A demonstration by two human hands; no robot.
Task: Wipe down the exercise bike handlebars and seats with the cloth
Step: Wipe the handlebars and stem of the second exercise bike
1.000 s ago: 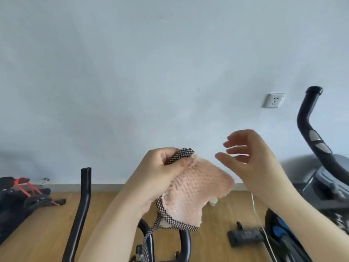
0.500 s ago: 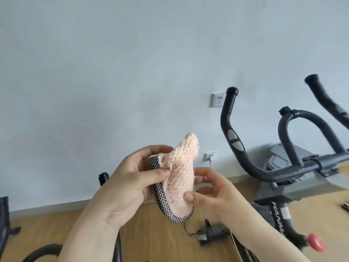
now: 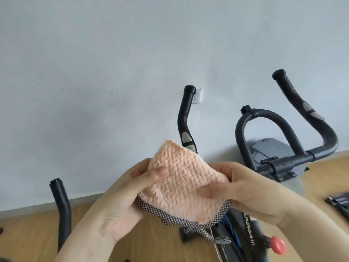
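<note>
A fluffy pink cloth with a black-and-white checked border is held spread in front of me by both hands. My left hand pinches its left edge with the thumb on top. Its right edge is gripped by my right hand. Behind the cloth stands an exercise bike with black handlebars: a left horn rising at the wall, a centre loop, and a right horn. The cloth is apart from the handlebars. No seat is visible.
A second black handlebar post stands at the lower left. A red knob sticks out of the bike frame at the lower right. A wall socket is on the pale wall. Dark items lie on the wooden floor at right.
My view has swung right and closer, bringing the bike's handlebars toward the centre. My right hand has joined the left on the cloth, which now lies spread flat between them.
</note>
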